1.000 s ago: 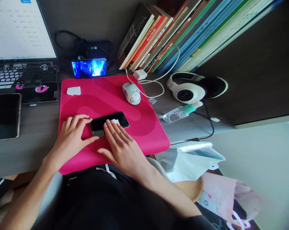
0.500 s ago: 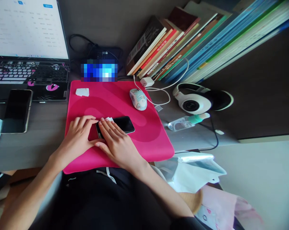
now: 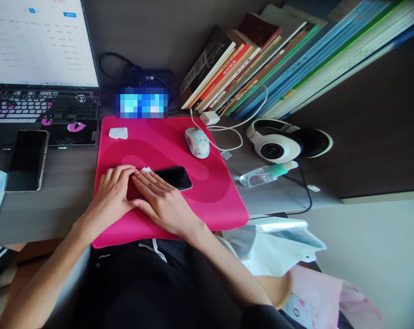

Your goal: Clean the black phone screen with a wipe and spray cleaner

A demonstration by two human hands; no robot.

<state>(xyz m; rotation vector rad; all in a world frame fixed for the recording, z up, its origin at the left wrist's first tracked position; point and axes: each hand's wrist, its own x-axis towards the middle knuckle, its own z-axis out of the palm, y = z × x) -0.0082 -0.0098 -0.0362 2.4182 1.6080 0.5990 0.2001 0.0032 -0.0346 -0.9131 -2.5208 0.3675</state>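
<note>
One glossy rect. phone (image 3: 175, 177) lies part-under R fingers (image 3: 150, 185).

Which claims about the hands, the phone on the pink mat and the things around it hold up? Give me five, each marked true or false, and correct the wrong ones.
1. The right hand covers part of the phone on the pink mat. True.
2. That phone's visible screen is brightly lit. False: the part that shows is dark.
3. A white scrap shows by the right hand's fingertips. True.
4. The left hand rests on the mouse. False: the left hand is beside the right hand; the mouse sits apart from both.
5. The white-and-black headphones are off the pink mat, to its right. True.
</note>
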